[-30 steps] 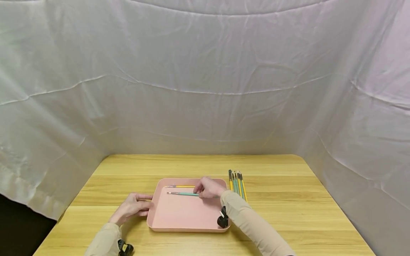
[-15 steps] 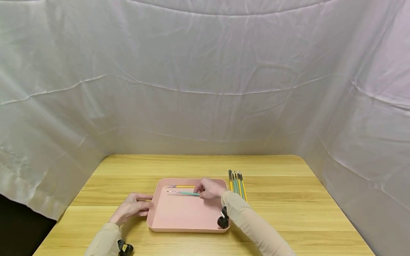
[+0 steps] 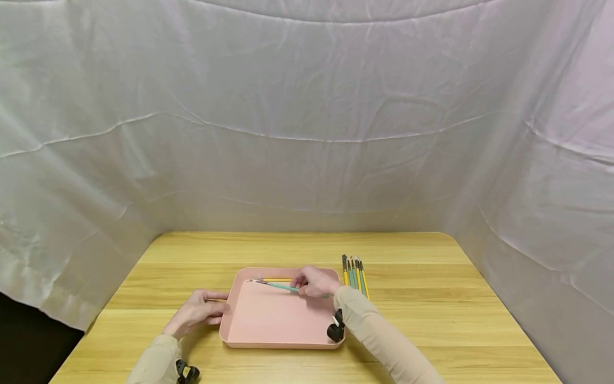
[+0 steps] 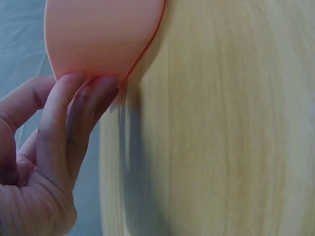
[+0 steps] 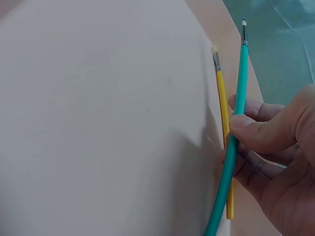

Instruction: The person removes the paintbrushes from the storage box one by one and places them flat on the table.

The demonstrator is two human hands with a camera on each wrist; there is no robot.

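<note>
From the head view, the right hand sits over the far right part of the pink tray, fingers curled round a teal paintbrush whose tip slants toward the tray's far left corner. Just beyond it a yellow paintbrush lies flat along the tray's far wall. The left hand rests on the wooden table at the tray's left side, fingertips against the rim. To the right of the tray, a small row of brushes lies side by side on the table, pointing away. A white cloth backdrop hangs behind it all.

Over to the left wrist: fingertips press against the tray's outer edge, the fingers fairly straight, closed round nothing.

And the right wrist: thumb and fingers pinch the teal paintbrush mid-shaft, bristles lifted a little off the tray floor. The yellow paintbrush lies just beside it, partly under the hand.
</note>
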